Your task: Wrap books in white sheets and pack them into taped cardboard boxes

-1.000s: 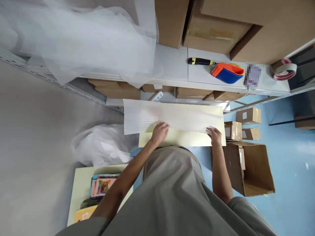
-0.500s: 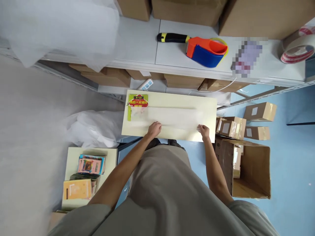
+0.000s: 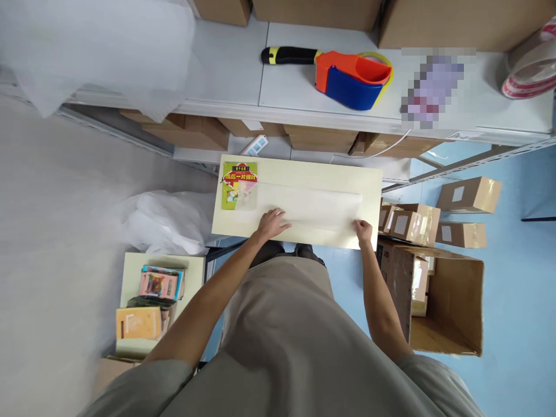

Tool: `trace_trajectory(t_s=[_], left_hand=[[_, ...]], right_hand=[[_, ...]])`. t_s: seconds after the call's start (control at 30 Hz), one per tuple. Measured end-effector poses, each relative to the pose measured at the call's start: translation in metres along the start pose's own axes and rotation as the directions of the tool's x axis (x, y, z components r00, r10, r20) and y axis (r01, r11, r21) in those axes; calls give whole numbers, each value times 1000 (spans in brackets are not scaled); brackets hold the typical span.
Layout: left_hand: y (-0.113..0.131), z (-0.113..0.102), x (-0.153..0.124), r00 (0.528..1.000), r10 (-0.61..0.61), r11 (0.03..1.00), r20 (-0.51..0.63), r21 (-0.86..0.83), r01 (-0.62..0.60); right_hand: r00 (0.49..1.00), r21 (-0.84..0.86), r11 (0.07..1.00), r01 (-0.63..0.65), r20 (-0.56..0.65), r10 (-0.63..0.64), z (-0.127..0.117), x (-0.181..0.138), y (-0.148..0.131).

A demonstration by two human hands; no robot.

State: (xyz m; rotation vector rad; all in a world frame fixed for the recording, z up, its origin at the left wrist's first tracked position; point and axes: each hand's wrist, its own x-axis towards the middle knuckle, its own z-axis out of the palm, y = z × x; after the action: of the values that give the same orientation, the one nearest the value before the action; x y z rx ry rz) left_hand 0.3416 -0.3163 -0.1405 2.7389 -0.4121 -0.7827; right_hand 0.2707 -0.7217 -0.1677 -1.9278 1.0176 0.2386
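A long strip of thin, whitish see-through wrapping sheet (image 3: 313, 204) lies across a small cream tabletop (image 3: 304, 168). Its left end overlaps a green picture book (image 3: 229, 194) with a red title badge, near the tabletop's left end. My left hand (image 3: 271, 224) rests at the sheet's near edge, fingers stretched out and apart, gripping nothing. At the sheet's right end my right hand (image 3: 363, 231) is closed, pinching the near corner.
Beyond the tabletop, a shelf holds an orange-and-blue tape dispenser (image 3: 354, 78), a blurred-out item (image 3: 434, 92) and tape rolls (image 3: 530, 69). An open carton (image 3: 456, 301) and small boxes (image 3: 469, 194) stand right. Books (image 3: 139, 322) and crumpled white plastic (image 3: 169, 217) are left.
The fingers of my left hand have opened from a closed grip. My right hand has moved slightly right, and the sheet now lies flatter, its right end farther right.
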Motion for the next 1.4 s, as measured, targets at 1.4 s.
trace_trajectory(t_s=[1.4], left_hand=[[-260, -39, -13, 840, -496, 775, -219, -547, 315]], right_hand=[[924, -481, 844, 235, 380, -41, 359, -161, -163]])
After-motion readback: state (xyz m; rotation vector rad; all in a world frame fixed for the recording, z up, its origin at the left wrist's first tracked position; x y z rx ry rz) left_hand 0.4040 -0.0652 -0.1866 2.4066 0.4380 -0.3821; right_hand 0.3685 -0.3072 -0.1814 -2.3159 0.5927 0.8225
